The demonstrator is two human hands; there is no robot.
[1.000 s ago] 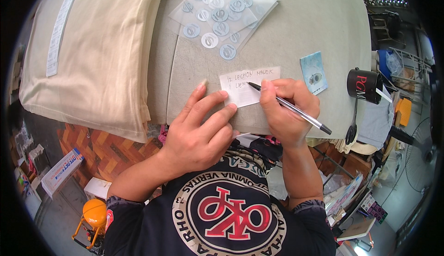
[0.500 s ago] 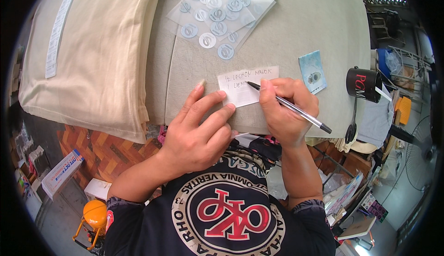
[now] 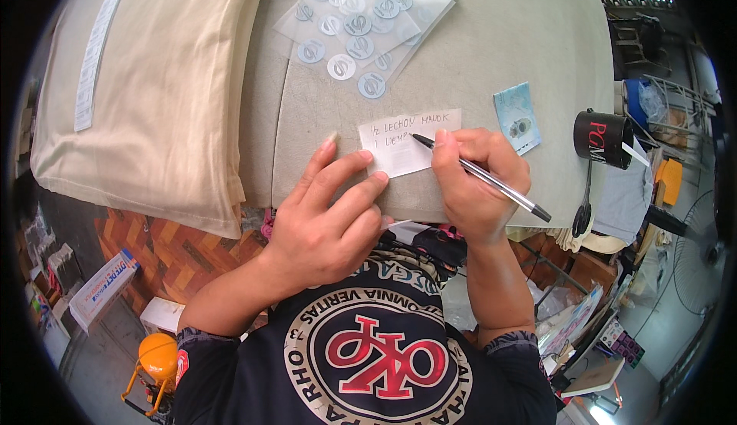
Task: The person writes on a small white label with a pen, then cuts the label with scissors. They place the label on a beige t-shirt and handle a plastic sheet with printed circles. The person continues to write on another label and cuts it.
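A small white paper [image 3: 403, 162] with handwriting lies near the front of the beige table [image 3: 537, 33]. My left hand [image 3: 330, 218] has fingertips on its left part, fingers apart. My right hand [image 3: 472, 206] grips a black-and-clear pen [image 3: 522, 202], its tip on the writing. Beyond the paper lies a stack of translucent sheets [image 3: 353, 22] with round grey and white stickers. To the right of my hands is a folded light-blue paper [image 3: 513, 114].
Folded cream fabric [image 3: 146, 79] covers the left side. At the right edge are a black cup [image 3: 599, 137] and black scissors [image 3: 583, 214]. A fan [image 3: 695, 248] stands at far right. A yellow machine [image 3: 157, 356] and long box [image 3: 100, 287] are low at left.
The pen tip has added a little handwriting on the second line. My hands keep nearly the same position and grip; the paper appears slightly further left in the view.
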